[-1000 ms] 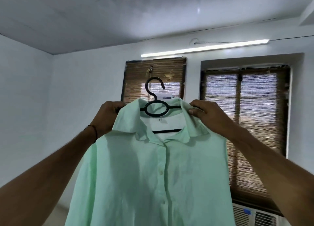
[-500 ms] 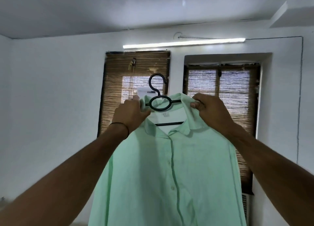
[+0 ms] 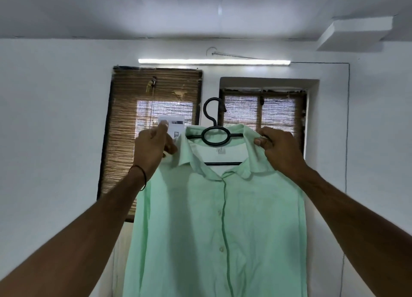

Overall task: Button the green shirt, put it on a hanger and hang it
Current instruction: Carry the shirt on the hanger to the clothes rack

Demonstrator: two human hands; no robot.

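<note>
The green shirt [image 3: 223, 218], buttoned and draped on a black hanger [image 3: 215, 136], is held up before two bamboo blinds [image 3: 124, 118]. Its shoulders are pinched by the left hand [image 3: 151, 149] and right hand [image 3: 278, 149], set apart. The cloth is judged light and limp, best gripped over the hanger's arms. No rail is seen.

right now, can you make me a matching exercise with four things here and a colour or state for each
Column one:
1 hanger
2 green shirt
3 tube light
4 right hand

Column two:
a glowing white
b grips the shirt near its collar
c black, through the shirt's neck
d buttoned, held up in the air

Pairs: 1-c, 2-d, 3-a, 4-b
</note>
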